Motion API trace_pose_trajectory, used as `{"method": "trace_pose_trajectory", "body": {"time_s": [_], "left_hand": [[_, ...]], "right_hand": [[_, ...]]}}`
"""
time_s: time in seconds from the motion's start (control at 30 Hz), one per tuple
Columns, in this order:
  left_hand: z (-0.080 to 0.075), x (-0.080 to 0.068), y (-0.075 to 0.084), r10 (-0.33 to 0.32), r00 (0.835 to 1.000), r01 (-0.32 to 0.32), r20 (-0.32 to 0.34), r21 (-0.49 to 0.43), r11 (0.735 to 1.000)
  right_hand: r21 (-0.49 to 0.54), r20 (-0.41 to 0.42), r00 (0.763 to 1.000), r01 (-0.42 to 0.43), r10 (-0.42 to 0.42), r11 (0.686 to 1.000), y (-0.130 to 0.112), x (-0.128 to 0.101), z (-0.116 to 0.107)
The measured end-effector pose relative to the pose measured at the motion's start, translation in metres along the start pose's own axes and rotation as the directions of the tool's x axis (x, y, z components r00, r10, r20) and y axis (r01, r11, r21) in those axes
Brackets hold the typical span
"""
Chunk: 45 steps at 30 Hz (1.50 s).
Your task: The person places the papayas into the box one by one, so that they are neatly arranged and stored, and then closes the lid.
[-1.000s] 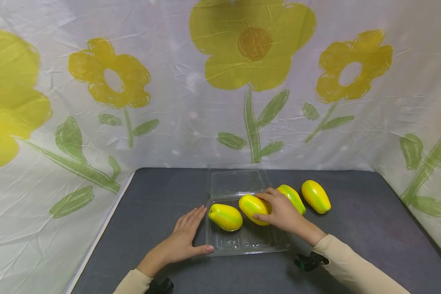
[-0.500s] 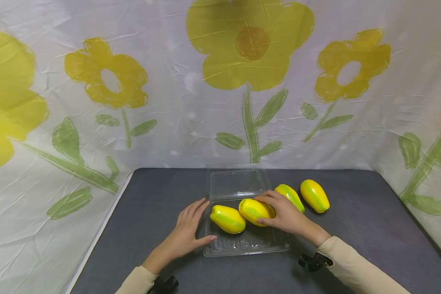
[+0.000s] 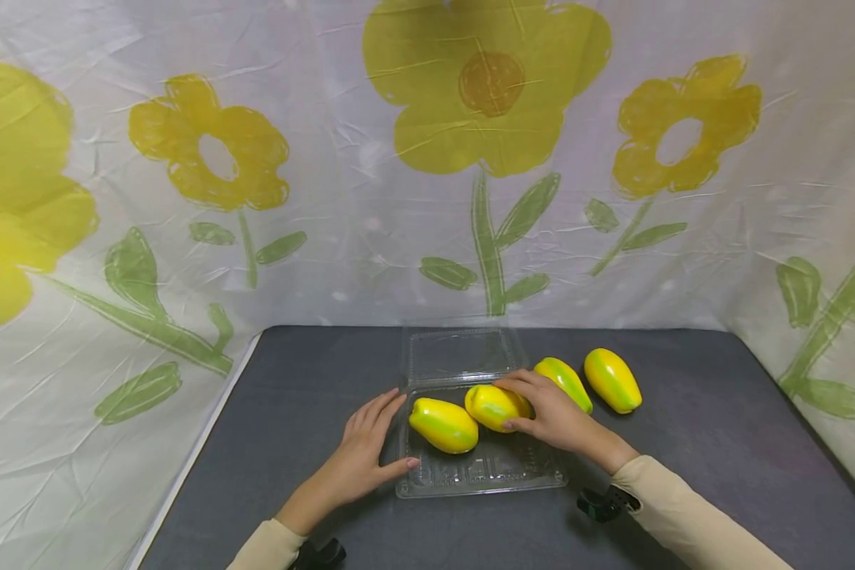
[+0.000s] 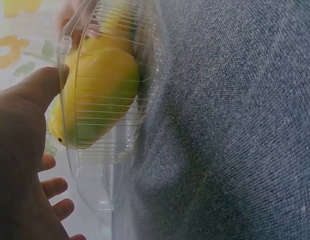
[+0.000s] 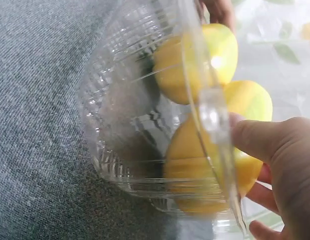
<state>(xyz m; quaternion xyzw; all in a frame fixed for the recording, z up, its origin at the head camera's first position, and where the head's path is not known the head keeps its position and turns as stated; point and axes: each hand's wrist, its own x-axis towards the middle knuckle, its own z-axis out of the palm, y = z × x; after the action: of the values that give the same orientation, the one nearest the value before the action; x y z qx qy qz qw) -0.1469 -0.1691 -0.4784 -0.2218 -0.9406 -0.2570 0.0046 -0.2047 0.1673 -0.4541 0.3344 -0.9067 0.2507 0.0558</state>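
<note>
Clear tray (image 3: 480, 475): right hand (image 3: 552, 412) grips mango (image 3: 495, 406); left hand (image 3: 366, 455) flat beside; two mangoes (image 3: 611, 380) right.

Soft, even brightness — wrist views blurred, glary.

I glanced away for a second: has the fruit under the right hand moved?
Yes. The fruit under the right hand has slid left inside the clear tray, now touching the other fruit there.

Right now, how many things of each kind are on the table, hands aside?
Yellow-green fruits: 4, with 2 in the container and 2 on the table
Clear plastic clamshell container: 1
Total: 5
</note>
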Motion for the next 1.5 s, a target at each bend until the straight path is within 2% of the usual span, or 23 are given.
{"method": "trace_pose_trajectory", "body": {"time_s": [0.5,0.77,1.0,1.13,1.3,1.5], "left_hand": [[0.003,-0.003,-0.001,0.000,1.000,0.000,0.006,-0.010,1.000],[0.003,-0.004,-0.001,0.005,1.000,-0.005,0.002,-0.005,1.000],[0.003,-0.007,0.001,0.030,0.999,-0.030,-0.023,-0.017,0.999],[0.002,-0.013,0.005,0.033,0.999,-0.034,-0.041,-0.031,0.999],[0.002,-0.021,0.010,0.012,1.000,-0.012,-0.024,-0.008,1.000],[0.003,-0.026,0.011,-0.023,1.000,0.023,0.002,-0.016,1.000]], "right_hand": [[0.008,0.025,1.000,-0.015,0.015,1.000,0.000,-0.001,-0.001],[-0.040,-0.037,0.998,0.056,-0.058,0.998,-0.016,0.009,-0.001],[-0.031,0.069,0.994,0.085,-0.083,0.996,-0.046,0.029,0.006],[-0.102,0.105,0.987,0.131,-0.120,0.986,-0.057,0.042,0.015],[-0.195,0.118,0.987,0.129,-0.107,0.972,-0.064,0.050,0.024],[-0.216,0.138,0.988,0.092,-0.063,0.972,-0.063,0.055,0.030]]}}
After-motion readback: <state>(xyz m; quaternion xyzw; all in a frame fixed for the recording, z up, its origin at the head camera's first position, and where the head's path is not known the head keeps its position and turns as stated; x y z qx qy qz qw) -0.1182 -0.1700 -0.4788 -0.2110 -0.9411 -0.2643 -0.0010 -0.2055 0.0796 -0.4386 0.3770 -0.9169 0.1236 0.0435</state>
